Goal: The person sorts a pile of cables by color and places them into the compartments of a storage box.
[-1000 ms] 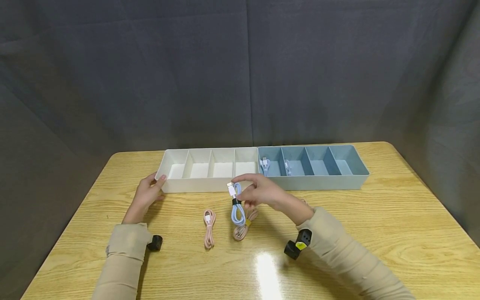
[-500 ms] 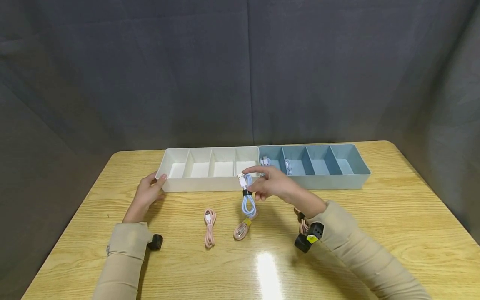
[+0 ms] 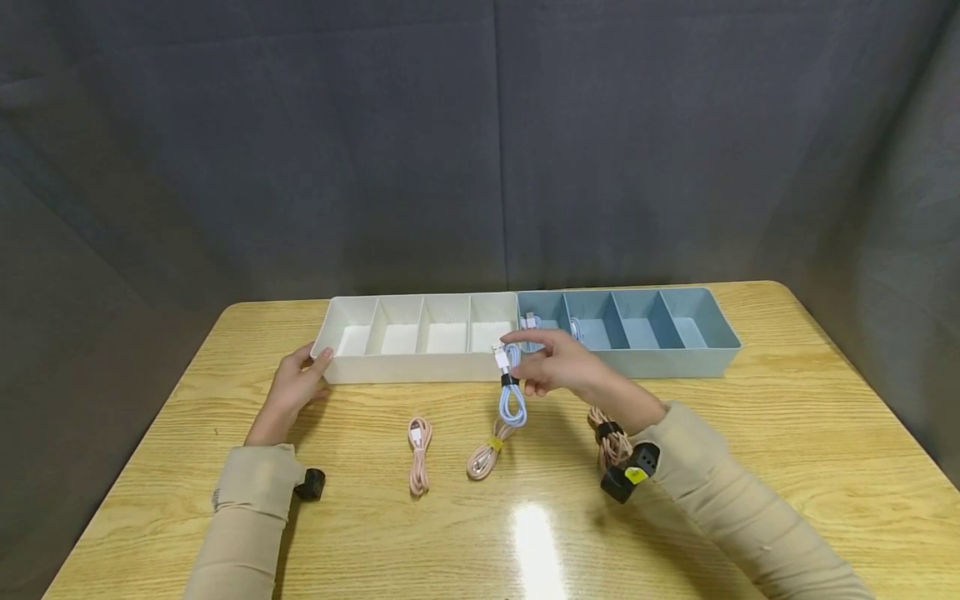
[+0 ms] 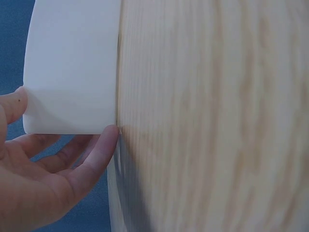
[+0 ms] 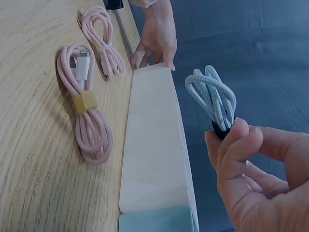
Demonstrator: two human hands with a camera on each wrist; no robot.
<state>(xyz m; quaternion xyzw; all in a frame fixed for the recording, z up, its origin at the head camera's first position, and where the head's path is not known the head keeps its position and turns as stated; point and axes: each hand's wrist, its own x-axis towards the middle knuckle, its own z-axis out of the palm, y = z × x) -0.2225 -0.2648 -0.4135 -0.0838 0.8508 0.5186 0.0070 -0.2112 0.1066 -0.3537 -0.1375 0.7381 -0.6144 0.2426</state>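
My right hand [image 3: 558, 367] pinches a coiled light-blue USB cable [image 3: 513, 408] by its black strap, holding it in the air in front of the boxes. Its white USB plug points up in the head view. The right wrist view shows the cable loops [image 5: 211, 94] above the fingertips. At the far left, my left hand [image 3: 294, 385] grips the end of a white divided box [image 3: 420, 369]; in the left wrist view the thumb lies at the rim and the fingers against the end wall. Against the white box's right end stands a blue divided box [image 3: 645, 364].
Two light-blue cables, one being a coil [image 3: 576, 330], sit in the blue box's two left compartments. A pink cable [image 3: 419, 458], a yellow-strapped pink cable [image 3: 483, 460] and a black-strapped brownish cable [image 3: 611, 437] lie on the wooden table [image 3: 360, 542]. Dark cloth [image 3: 375, 150] hangs behind.
My right hand has moved rightward and slightly away with the blue cable, uncovering the brownish cable under the wrist and more of the yellow-strapped one. The left hand has stayed in place.
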